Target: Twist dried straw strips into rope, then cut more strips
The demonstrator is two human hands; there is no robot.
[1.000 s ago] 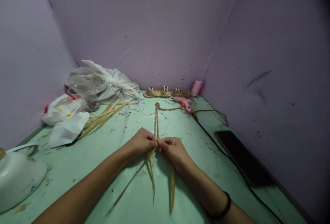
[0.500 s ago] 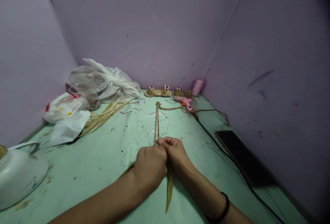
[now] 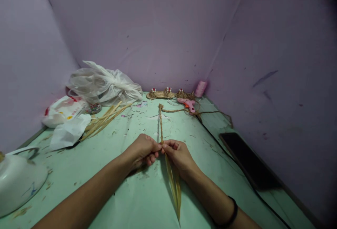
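A thin braided cord of straw-coloured fibre runs straight toward me from a knotted end on the green table. At its near end my right hand pinches the braid between thumb and fingertips. My left hand is closed too, its thumb and forefinger pinched at the same spot, touching the right fingertips. Loose flat fibre strips fan out below my right hand toward the table's near side. A dark strip end shows beneath my left hand, partly hidden.
Loose straw strips, a tied plastic bag and a white lamp-like dome occupy the left. Small woven sandals, a pink glue gun and a pink thread spool are at the back. A phone and black cable lie right.
My left hand has turned and shifted left and up, from a fist over the strips to a pinch at the braid's end. More of the hanging strips now shows. My right hand stays nearly still.
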